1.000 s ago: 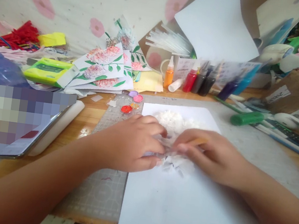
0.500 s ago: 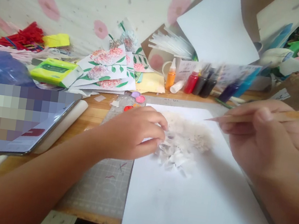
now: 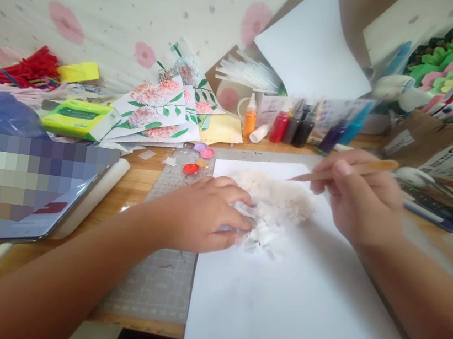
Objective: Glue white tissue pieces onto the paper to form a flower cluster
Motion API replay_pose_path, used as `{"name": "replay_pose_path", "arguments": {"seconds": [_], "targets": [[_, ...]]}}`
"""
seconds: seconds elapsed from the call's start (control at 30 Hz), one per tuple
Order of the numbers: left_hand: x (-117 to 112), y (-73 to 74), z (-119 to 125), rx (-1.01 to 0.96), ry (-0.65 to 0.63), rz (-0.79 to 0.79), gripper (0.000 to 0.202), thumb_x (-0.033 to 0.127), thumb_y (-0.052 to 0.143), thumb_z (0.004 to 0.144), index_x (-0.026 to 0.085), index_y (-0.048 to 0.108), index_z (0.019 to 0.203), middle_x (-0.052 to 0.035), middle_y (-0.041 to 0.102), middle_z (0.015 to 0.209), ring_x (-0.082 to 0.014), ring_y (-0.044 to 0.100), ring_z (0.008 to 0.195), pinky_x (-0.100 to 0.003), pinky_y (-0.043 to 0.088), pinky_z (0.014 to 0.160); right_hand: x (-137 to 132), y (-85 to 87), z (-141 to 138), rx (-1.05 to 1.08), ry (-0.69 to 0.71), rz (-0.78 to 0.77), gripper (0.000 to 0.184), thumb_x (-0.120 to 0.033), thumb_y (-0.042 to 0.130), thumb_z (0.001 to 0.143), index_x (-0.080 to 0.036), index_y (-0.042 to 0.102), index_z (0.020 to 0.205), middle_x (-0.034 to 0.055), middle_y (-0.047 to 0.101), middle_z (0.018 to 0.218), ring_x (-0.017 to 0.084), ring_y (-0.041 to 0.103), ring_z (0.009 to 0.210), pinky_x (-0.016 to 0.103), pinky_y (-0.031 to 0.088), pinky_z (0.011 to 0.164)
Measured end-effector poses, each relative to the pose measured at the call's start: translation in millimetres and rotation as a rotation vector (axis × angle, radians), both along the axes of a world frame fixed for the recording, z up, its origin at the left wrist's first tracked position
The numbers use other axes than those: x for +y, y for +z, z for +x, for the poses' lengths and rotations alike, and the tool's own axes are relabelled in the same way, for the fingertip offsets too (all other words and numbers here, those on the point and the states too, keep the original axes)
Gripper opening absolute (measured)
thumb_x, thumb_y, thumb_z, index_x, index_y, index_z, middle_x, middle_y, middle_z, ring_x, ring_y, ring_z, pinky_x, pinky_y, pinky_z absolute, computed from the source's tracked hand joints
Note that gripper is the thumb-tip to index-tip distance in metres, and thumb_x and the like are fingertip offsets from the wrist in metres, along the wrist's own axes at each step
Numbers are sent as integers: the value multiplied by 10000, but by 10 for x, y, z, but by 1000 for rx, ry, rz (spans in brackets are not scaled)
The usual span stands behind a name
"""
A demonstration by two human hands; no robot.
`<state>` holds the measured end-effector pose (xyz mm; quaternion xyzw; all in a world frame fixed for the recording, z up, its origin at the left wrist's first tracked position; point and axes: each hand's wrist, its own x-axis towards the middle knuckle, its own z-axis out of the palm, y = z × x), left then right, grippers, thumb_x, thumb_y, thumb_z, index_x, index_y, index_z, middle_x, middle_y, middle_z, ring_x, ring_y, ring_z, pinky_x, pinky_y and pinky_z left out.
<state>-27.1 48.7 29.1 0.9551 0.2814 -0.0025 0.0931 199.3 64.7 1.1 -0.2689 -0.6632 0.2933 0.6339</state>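
One bare right hand [image 3: 361,204] pinches a pointed tan stick [image 3: 379,167]; apart from it, the left hand [image 3: 204,214], grip unclear, is at the left edge of a ruffled white petal-like cluster [image 3: 268,233] on white paper [image 3: 273,320]. Small coloured plastic bottles [image 3: 279,126] stand far behind.

pointed stick [image 3: 371,167]: slanted, tip leftward | white ruffled pieces [image 3: 273,225] (partly blurred): on white sheet [image 3: 294,317]
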Motion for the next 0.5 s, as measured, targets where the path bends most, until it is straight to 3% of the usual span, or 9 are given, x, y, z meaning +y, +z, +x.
{"name": "replay_pose_path", "arguments": {"seconds": [0.17,0.27,0.43,0.5], "targets": [[-49,1,30,32,24,24,251,331,417,846,288,632,969,-21,465,1241,-272,322,1164,-472,270,937,6,9,-15,-206,-49,-40,233,-235,456,835,-189,638,698,-3,535,739,53,500,568,197,431,492],[-5,20,12,-30,19,8,250,290,404,857,286,629,965,-8,481,1222,-236,368,1144,-433,293,945,38,12,9,-311,-84,-55,253,-276,438,843,-171,619,701,8,564,772,52,510,572,192,441,516],[-68,183,-61,-445,164,38,275,292,368,883,200,565,1050,-49,527,1157,-186,435,1110,-341,341,959,137,-34,86,-521,-116,-134,249,-351,418,841,-172,586,880,32,604,775,109,562,664,234,463,578],[-190,153,-65,-543,156,13,319,295,296,909,188,494,1135,-73,501,1194,-190,433,1122,-341,378,934,158,-64,104,-642,-138,-85,258,-343,406,841,-169,585,905,56,625,836,142,580,741,275,472,642]]}}
